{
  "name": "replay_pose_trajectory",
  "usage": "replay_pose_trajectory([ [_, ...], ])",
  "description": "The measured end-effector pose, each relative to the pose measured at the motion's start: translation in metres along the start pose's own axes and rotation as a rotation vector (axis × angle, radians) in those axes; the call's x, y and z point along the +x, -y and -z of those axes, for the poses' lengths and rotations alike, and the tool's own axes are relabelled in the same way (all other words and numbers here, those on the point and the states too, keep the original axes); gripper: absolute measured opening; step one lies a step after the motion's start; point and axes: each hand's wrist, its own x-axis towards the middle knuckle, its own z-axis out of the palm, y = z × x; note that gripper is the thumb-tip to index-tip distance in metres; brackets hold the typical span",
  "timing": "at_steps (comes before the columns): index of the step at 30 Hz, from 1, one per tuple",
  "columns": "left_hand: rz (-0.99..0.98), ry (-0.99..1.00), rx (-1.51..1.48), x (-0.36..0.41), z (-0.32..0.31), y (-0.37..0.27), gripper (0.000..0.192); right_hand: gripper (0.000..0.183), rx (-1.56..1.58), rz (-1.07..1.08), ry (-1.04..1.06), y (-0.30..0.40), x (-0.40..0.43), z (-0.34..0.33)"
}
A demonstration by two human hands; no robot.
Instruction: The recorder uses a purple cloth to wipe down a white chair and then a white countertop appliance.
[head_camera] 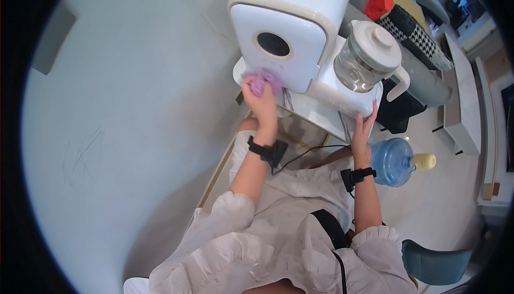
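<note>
My left hand (pixel 263 107) grips a crumpled purple cloth (pixel 262 80) at the lower left of a white countertop appliance (pixel 241 29). The appliance has a rounded door with a dark oval window (pixel 273 44). Beside it, a glass kettle (pixel 356 71) with a cream lid and handle stands on a white base (pixel 341 98); clear liquid shows inside. My right hand (pixel 362 127) touches the front right corner of that base, fingers spread and holding nothing. Both appliances rest on a small white table with dark marbling (pixel 309 111).
A pale wall (pixel 132 93) runs close along the left. Below the table on the right lies a blue water bottle (pixel 391 161) with a yellowish cap. A black cable (pixel 309 149) links my wrist straps. A teal chair (pixel 437 262) stands at lower right, and a houndstooth cushion (pixel 417 37) lies behind the kettle.
</note>
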Motion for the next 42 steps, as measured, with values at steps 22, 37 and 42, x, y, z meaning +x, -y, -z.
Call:
replay_pose_trajectory([
  [22, -0.715, 0.284, 0.368, -0.033, -0.020, 0.032, 0.036, 0.075, 0.051, -0.020, 0.039, 0.006, 0.001, -0.004],
  [37, -0.330, 0.534, 0.167, -0.009, 0.010, -0.106, 0.029, 0.080, 0.156, -0.076, 0.073, -0.010, 0.002, 0.003],
  [42, -0.174, 0.823, 0.678, -0.014, 0.046, -0.112, 0.034, 0.077, -0.149, 0.070, 0.014, -0.003, -0.004, 0.014],
])
